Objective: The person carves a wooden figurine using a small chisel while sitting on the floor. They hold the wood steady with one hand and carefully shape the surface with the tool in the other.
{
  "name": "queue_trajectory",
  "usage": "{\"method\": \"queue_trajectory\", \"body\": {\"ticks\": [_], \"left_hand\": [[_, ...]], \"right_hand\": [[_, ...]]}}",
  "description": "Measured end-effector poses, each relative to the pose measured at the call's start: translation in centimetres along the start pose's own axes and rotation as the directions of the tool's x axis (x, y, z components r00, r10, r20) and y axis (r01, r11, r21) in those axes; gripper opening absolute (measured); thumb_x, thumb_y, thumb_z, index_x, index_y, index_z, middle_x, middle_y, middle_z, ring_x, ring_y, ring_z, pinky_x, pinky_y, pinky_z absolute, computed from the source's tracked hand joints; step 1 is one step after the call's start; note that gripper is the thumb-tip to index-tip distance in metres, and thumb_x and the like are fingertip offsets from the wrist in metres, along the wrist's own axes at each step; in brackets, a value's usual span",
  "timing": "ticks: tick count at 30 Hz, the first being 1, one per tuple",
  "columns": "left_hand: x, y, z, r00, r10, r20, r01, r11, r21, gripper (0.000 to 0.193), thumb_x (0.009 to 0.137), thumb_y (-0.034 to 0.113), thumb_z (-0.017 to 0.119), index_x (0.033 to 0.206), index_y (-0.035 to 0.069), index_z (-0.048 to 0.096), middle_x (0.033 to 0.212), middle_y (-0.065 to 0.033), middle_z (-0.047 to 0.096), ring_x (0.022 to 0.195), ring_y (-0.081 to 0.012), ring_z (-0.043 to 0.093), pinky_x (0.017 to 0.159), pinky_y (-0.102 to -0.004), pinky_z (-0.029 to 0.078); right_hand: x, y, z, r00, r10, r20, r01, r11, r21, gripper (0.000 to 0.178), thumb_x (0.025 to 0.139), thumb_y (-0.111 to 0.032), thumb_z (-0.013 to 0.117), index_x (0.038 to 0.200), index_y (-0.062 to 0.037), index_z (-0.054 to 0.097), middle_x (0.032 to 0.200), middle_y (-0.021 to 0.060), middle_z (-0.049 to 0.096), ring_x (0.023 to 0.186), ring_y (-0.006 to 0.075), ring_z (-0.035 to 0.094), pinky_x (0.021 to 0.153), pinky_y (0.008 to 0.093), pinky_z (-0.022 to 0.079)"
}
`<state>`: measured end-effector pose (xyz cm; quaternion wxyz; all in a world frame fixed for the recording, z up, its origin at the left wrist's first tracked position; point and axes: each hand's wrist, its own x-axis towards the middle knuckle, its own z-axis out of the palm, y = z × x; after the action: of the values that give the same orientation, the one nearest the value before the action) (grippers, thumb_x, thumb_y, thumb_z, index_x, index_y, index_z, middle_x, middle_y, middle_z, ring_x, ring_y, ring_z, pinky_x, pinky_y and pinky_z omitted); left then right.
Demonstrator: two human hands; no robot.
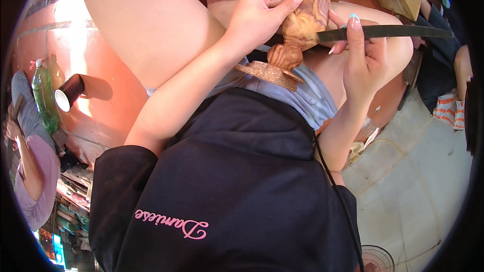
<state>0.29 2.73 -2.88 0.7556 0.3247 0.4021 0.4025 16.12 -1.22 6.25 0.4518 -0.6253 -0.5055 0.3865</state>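
A carved wooden piece (305,20) with swirling brown and yellow grain stands across my lap, with a rounded knob and a flat round disc (269,74) at its near end. My left hand (259,17) grips its left side, thumb and fingers closed on the wood. In my right hand (365,53) is a long, dark, flat strip (403,31), shaped like a file, pinched under the thumb. Its left end meets the wood just above the knob, and its other end sticks out to the right. Some right fingers reach behind the wood and are partly hidden.
To the left, a green plastic bottle (44,95) and a dark cup (69,93) are on orange tiles. A person in pink (35,176) is at the left edge; another person's legs (443,70) are at the right. A black cable (333,181) runs down my side, near a fan (377,259).
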Motion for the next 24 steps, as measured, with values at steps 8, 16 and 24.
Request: {"method": "queue_trajectory", "body": {"ticks": [8, 16, 24], "left_hand": [[-0.1, 0.2, 0.1, 0.999, -0.01, -0.036, 0.01, 1.0, 0.011, 0.037, 0.097, 0.016, 0.062, 0.126, -0.007, 0.06, 0.109, -0.0099, 0.07, 0.094, -0.0095, 0.066, 0.083, -0.0231, 0.053], [-0.4, 0.4, 0.5, 0.998, 0.02, -0.057, -0.019, 0.999, 0.028, 0.039, 0.097, 0.022, 0.063, 0.122, -0.008, 0.06, 0.11, -0.0112, 0.069, 0.098, -0.0114, 0.065, 0.086, -0.0247, 0.052], [-0.4, 0.4, 0.8, 0.996, 0.016, -0.085, -0.014, 1.0, 0.025, 0.044, 0.097, 0.033, 0.063, 0.115, -0.007, 0.06, 0.105, -0.0125, 0.069, 0.099, -0.0131, 0.064, 0.087, -0.0257, 0.051]], "right_hand": [[0.6, 0.4, 0.0, 0.991, -0.006, 0.132, 0.009, 1.0, -0.017, 0.019, 0.097, -0.015, 0.065, 0.106, 0.0025, 0.064, 0.098, 0.0046, 0.07, 0.066, 0.0028, 0.051, 0.061, 0.0171, 0.043], [3.7, 2.0, -0.3, 0.986, -0.058, 0.153, 0.063, 0.998, -0.026, 0.013, 0.1, -0.01, 0.056, 0.095, 0.0013, 0.055, 0.119, 0.0241, 0.066, 0.065, 0.0008, 0.044, 0.06, 0.0154, 0.038], [4.4, 3.1, -0.7, 0.95, -0.119, 0.289, 0.111, 0.993, 0.045, 0.012, 0.096, -0.01, 0.064, 0.094, 0.0018, 0.059, 0.1, 0.0121, 0.069, 0.079, 0.0116, 0.058, 0.061, 0.0186, 0.043]]}}
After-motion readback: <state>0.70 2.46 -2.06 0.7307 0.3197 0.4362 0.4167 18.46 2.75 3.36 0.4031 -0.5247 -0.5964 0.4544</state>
